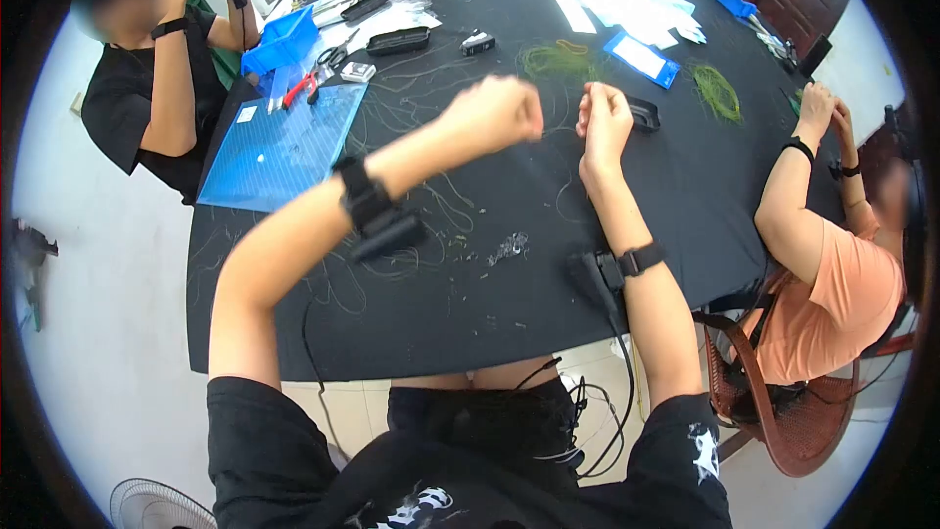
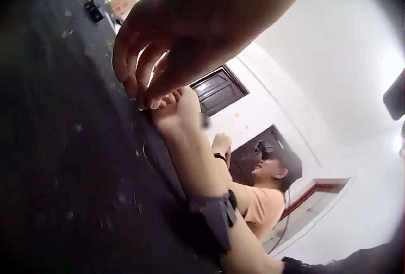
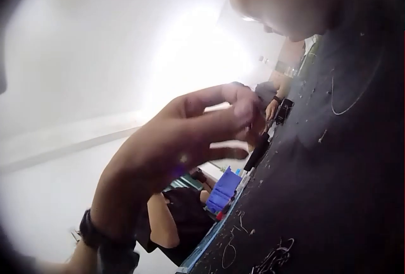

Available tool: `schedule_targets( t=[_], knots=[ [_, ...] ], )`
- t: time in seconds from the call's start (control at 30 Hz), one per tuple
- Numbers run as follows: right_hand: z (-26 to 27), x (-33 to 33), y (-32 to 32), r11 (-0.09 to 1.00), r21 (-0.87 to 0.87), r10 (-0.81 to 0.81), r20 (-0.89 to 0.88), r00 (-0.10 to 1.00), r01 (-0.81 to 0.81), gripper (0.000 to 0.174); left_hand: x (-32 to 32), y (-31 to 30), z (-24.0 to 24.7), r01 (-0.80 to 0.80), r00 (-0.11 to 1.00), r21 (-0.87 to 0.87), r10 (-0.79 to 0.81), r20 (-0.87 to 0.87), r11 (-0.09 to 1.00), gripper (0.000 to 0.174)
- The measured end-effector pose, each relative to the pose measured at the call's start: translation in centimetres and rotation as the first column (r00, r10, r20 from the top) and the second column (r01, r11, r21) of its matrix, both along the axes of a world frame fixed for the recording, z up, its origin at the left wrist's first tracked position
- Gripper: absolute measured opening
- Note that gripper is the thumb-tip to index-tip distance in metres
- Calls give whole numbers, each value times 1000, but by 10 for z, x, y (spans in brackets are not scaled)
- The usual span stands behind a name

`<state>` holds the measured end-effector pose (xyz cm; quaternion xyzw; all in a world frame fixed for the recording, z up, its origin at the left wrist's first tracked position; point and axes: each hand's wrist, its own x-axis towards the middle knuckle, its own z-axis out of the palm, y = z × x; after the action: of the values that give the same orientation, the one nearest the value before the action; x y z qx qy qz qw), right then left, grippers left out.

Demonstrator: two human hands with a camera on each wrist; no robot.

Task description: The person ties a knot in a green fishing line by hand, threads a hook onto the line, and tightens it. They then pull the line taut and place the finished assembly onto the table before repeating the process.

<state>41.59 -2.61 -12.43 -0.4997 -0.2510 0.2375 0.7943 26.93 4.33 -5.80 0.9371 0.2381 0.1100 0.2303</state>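
Observation:
Both hands are raised above the black-covered table. My left hand (image 1: pixel 494 116), blurred, is at the centre with its fingers curled; in the left wrist view its thumb and fingertips come together (image 2: pixel 149 97). A short gap to the right, my right hand (image 1: pixel 607 122) is upright with bent fingers; in the right wrist view its thumb and index finger (image 3: pixel 243 112) meet. Whether a fine thread lies between any fingertips cannot be made out. Beneath the hands, thin clear threads (image 1: pixel 446 201) lie loose beside a small crumpled translucent clump (image 1: pixel 509 249).
A blue cutting mat (image 1: pixel 284 152), red-handled tool (image 1: pixel 301 90), scissors (image 1: pixel 331 57) and blue bin (image 1: pixel 282 39) are at left. Black cases (image 1: pixel 399 41), green thread bundles (image 1: pixel 718 93) and plastic sheets (image 1: pixel 636 0) lie farther back. Other people sit around the table.

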Motion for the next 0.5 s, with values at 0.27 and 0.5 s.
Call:
schedule_targets(
  t=[0.27, 0.5],
  knots=[
    [5, -5, -2, 993, -19, 120, -1, 993, -120, 14, -54, -70, -23, -86, 994, -386, 103, 23, 918, 10],
    [9, -7, -5, 977, -64, 205, 23, 979, -203, 15, -62, -80, -11, -178, 970, -209, 207, 124, 961, 10]
  ],
)
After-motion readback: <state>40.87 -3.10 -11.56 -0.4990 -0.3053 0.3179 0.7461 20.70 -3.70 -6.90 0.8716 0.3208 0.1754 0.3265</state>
